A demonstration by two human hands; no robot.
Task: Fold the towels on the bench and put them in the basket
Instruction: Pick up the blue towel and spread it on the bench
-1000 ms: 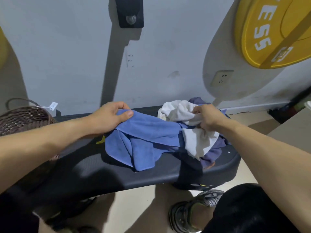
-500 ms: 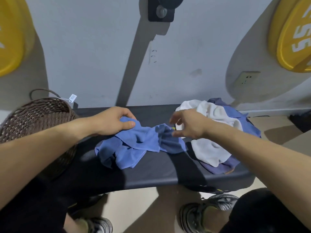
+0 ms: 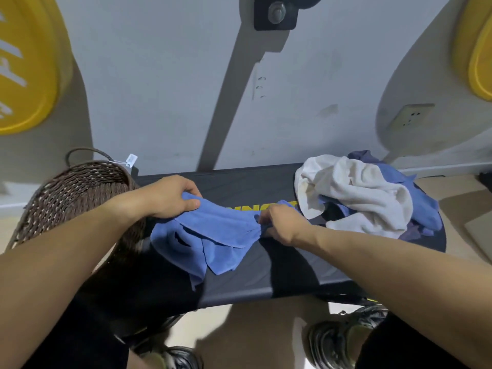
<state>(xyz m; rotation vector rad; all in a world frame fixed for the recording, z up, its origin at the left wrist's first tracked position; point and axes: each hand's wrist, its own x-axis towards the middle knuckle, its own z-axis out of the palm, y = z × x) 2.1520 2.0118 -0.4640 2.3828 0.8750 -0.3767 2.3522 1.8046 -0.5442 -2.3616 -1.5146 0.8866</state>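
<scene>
Blue towel pinched by left hand and right hand on surface; spreading step judged underway, flattening needed before folding.

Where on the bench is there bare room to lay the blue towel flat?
Bare bench shows along the near edge, between the blue towel and the towel pile, and on the far strip behind both hands. The right end under the pile is crowded.

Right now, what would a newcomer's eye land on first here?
Both hands pinching a blue towel on the dark bench: left hand at one end, right hand at the other. A white-and-blue towel heap sits at the bench's right; a wicker basket stands left.
</scene>
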